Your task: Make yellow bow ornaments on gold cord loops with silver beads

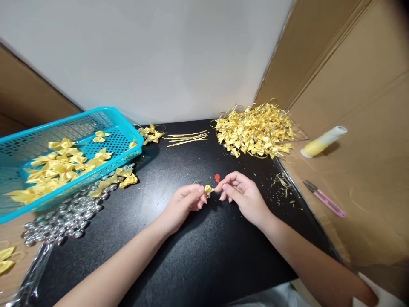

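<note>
A small yellow ribbon bow [208, 189] is pinched between the thumb and fingers of my left hand [188, 198], over the middle of the black table. Just below the bow shows a small shiny silver bit, too small to make out clearly. My right hand [243, 194] is close on the right, its fingers curled and its index fingertip at the bow's right end. Whatever lies between its thumb and fingers is hidden. A red piece [217, 178] lies on the table just beyond the hands.
At left, a blue basket [124, 123] holds yellow bows, with silver bells [64, 217] beside it. Gold cords [188, 137] lie at the back, near a heap of finished bows [255, 130]. Pink snips [326, 199], a tube [322, 140] and cord scraps [283, 183] are at right.
</note>
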